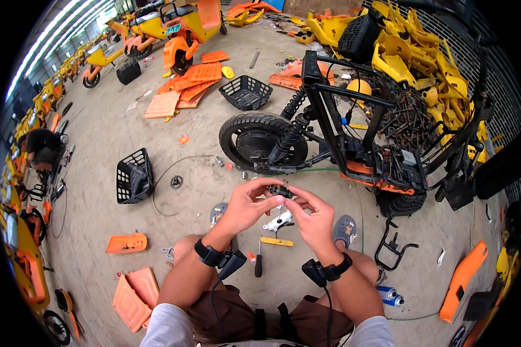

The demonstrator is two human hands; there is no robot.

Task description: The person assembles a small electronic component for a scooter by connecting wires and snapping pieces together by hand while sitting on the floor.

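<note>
Left hand (pixel 250 203) and right hand (pixel 311 218) pinch a small dark cylindrical part (pixel 280 191) between their fingertips, at the frame's centre. A light, level grip from both sides should steady it best, above the white piece (pixel 285 217) and screwdriver (pixel 258 266) at lower centre.

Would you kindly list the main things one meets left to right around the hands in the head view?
Black plastic basket, sprocket, left hand, black cylindrical part, right hand, right clog, black tubular bracket
</note>
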